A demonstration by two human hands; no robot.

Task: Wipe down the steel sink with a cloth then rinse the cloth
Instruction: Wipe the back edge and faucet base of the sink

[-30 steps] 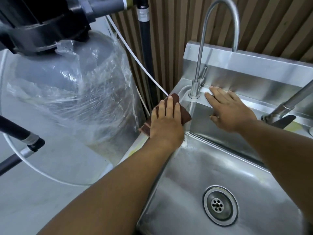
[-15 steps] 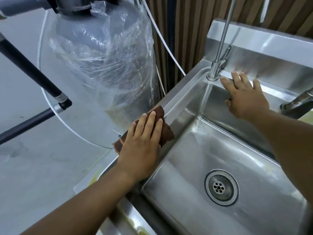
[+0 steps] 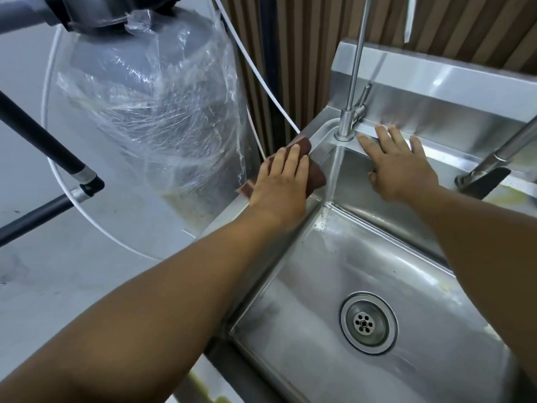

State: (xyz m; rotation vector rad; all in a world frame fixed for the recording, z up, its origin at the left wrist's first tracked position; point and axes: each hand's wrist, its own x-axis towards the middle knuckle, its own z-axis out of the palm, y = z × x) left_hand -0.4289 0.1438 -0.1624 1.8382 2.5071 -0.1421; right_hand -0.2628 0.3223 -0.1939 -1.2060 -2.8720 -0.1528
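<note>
Bright, even light; steel glare

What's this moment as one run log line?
step: wipe sink | left hand: presses cloth on left rim | right hand: flat on back ledge by faucet | rinse: not yet

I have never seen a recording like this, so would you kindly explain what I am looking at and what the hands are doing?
There is no machine here: a person wears a camera on the head, so the one current picture looks forward and down over their own arms. Below is a steel sink with a round drain in its floor. The left hand lies flat on a brown cloth, pressing it onto the sink's left rim near the back corner. The right hand rests open on the back ledge beside the base of a thin tap and holds nothing. Left of the sink stands a grey tank wrapped in clear plastic.
</note>
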